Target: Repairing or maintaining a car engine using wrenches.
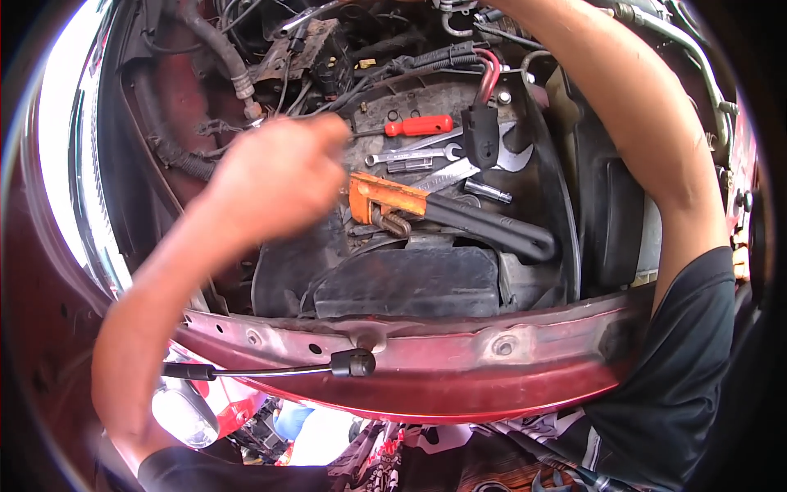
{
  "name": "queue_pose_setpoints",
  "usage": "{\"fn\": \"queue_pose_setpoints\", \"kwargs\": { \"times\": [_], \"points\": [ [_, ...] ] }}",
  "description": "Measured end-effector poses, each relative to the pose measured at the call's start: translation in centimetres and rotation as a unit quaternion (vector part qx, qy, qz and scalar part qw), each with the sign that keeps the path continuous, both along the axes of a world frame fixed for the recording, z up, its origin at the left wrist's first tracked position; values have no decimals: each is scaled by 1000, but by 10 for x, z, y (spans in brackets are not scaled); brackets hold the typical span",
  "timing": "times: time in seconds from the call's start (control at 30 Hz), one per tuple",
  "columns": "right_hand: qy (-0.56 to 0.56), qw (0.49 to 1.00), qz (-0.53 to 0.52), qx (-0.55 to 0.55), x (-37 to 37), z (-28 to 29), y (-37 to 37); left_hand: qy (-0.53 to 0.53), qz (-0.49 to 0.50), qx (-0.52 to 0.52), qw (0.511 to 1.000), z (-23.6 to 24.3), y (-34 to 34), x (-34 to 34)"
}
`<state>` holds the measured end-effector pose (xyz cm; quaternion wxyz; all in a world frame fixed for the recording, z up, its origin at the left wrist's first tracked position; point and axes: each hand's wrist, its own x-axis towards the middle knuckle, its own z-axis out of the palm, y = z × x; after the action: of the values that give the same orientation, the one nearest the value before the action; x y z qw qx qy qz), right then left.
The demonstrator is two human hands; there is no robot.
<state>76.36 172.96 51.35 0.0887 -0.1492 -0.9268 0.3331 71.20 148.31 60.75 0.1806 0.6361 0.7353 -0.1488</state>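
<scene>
My left hand (287,176), blurred, has curled fingers over the left of the engine bay; whatever they hold is hidden. It is just left of an orange pipe wrench (389,195) with a black handle and near a red-handled screwdriver (418,125). Several steel tools lie beside these: a small combination wrench (410,157), a large adjustable wrench (512,157) and a socket (489,191). A black terminal cover (479,135) with red cables sits over them. My right forearm (648,123) reaches up past the top edge, so that hand is out of view.
Hoses (221,49), wiring and a metal bracket (299,45) crowd the back left. A dark housing (598,205) is at the right. The red front rail (443,344) crosses nearest me, with a black-ended rod (348,363) over its left part.
</scene>
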Motion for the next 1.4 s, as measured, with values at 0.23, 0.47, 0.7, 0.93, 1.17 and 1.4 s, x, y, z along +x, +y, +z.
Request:
{"fn": "queue_pose_setpoints", "kwargs": {
  "times": [0.23,0.47,0.7,0.93,1.17,1.4],
  "points": [
    [-64,997,-28,28,3,7,-3,-35,-103,-2,994,-1,0,40],
    [-46,998,-5,-43,2,8,-12,-163,-134,-157,965,-2,0,64],
    [-39,996,50,-67,1,9,-39,-242,-33,-121,962,21,16,20],
    [-13,990,86,-107,-8,2,-88,104,132,403,899,30,60,-177],
    [-55,981,47,-182,-1,17,-132,88,225,474,846,-10,70,-172],
    [-76,957,18,-281,2,24,-147,-227,465,336,787,-6,68,-171]
  ]
}}
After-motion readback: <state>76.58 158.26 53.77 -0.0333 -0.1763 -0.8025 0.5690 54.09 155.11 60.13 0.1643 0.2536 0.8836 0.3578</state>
